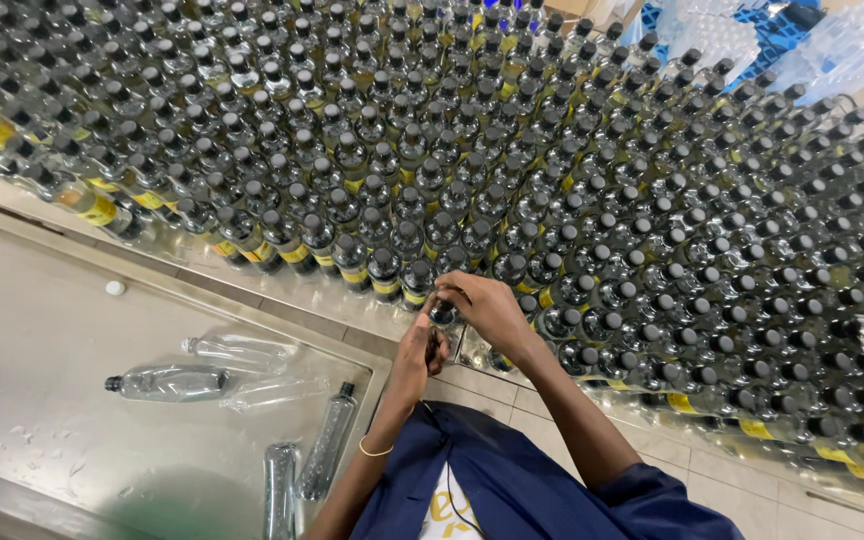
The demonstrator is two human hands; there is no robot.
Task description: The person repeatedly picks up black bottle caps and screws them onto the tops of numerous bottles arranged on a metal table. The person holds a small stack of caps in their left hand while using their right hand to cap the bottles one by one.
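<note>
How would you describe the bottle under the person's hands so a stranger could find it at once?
Start at the huge block of capped bottles standing on the floor, and go to its front edge beside the metal tray. The bottle stands there between the left hand and right hand. Unlike its neighbours, its cap is hidden by fingers.

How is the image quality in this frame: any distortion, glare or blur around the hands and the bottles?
Head view: strong wide-angle bending, the upright bottles fan outward toward the edges. Bright overhead glare washes the steel tray and the clear bottle lying in it. Left hand and right hand are fairly sharp; far corners go soft.
</note>
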